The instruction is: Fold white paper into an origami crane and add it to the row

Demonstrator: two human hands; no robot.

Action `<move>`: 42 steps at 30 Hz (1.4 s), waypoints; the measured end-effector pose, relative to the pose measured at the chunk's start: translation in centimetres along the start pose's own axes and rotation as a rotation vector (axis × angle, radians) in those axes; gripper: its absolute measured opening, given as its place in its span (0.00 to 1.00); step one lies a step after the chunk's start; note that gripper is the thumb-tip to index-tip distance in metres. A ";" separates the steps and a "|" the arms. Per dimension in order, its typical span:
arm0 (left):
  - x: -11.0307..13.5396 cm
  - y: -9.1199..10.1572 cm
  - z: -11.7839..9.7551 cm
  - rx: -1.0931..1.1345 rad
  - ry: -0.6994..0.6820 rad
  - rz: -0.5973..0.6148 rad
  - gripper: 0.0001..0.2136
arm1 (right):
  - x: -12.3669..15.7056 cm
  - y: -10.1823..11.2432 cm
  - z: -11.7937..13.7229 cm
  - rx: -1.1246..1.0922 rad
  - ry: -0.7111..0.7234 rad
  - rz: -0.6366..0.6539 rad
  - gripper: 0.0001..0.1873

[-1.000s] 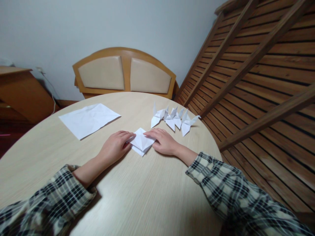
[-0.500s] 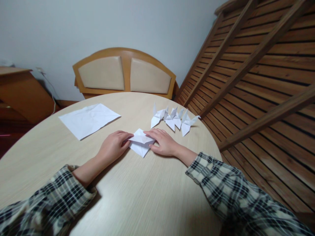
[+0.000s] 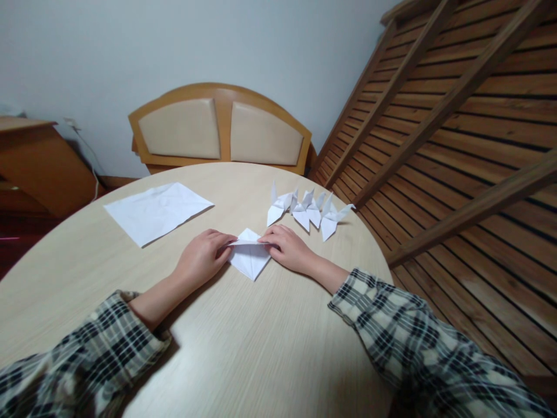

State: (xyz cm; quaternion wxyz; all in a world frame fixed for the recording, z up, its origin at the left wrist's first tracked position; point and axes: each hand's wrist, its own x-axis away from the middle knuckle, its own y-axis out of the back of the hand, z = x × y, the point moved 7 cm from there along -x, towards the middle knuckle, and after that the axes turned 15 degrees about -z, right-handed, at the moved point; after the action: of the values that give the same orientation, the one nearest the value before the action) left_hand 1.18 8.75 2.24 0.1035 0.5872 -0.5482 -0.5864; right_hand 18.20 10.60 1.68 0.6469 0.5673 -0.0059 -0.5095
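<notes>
Pinching a folded paper (image 3: 250,262) by its side corners, left hand (image 3: 203,255) and right hand (image 3: 289,248) hold it on the table (image 3: 256,342). Cranes (image 3: 329,223) stand beyond the right hand; a sheet (image 3: 156,212) lies beyond the left.

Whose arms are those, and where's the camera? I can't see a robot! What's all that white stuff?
There's no robot here, just a person in plaid sleeves using two bare hands. The camera is worn on that person's head, so you see what they'd see looking down. On the round table, flat white paper lies over to the left, and white paper birds stand close together on the right. In the middle, the left hand and right hand each pinch one side of a small folded paper, whose pointed corner faces the person.
</notes>
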 end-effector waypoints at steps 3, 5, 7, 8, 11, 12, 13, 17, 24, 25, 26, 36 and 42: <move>-0.1 0.0 -0.2 0.013 -0.009 -0.012 0.11 | -0.1 0.0 -0.2 0.001 -0.007 -0.024 0.16; -0.2 0.1 -0.3 0.013 -0.008 -0.016 0.11 | -0.3 0.1 -0.3 0.005 -0.022 -0.049 0.13; -0.2 0.1 -0.4 0.005 -0.004 -0.015 0.11 | -0.4 0.2 -0.3 0.006 -0.041 -0.065 0.10; -0.3 0.2 -0.5 0.001 0.000 -0.015 0.11 | -0.5 0.3 -0.3 0.006 -0.055 -0.070 0.09; -0.4 0.2 -0.6 -0.005 0.019 -0.013 0.11 | -0.6 0.5 -0.3 0.009 -0.111 -0.089 0.11; -0.4 0.3 -0.6 -0.005 0.026 -0.013 0.11 | -0.6 0.6 -0.4 0.011 -0.133 -0.098 0.11; -0.4 0.3 -0.6 -0.003 0.034 -0.014 0.11 | -0.6 0.7 -0.4 0.011 -0.155 -0.107 0.12; -0.5 0.3 -0.5 0.037 0.074 -0.023 0.16 | -0.4 0.9 -0.9 -0.009 -0.233 -0.135 0.11; -0.4 0.2 0.5 0.275 0.170 -0.051 0.24 | -0.1 1.1 -1.9 -0.090 -0.348 -0.169 0.11; -0.4 0.2 0.6 0.290 0.175 -0.054 0.23 | 0.0 1.1 -2.0 -0.097 -0.356 -0.172 0.11; -0.4 0.1 0.7 0.299 0.173 -0.055 0.22 | 0.0 1.1 -2.1 -0.102 -0.362 -0.175 0.11; -0.5 -0.8 0.2 0.351 0.033 -0.011 0.19 | 0.2 0.8 -2.2 -0.211 -0.396 -0.202 0.13; -0.4 -0.8 -0.2 0.338 0.004 0.020 0.19 | 0.2 0.6 -1.8 -0.247 -0.388 -0.203 0.12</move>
State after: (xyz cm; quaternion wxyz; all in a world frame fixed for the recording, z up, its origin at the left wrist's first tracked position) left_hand 1.87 9.21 1.93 0.0103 0.5921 -0.6446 -0.4836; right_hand 19.80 11.71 1.39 0.6437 0.3731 -0.0103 -0.6681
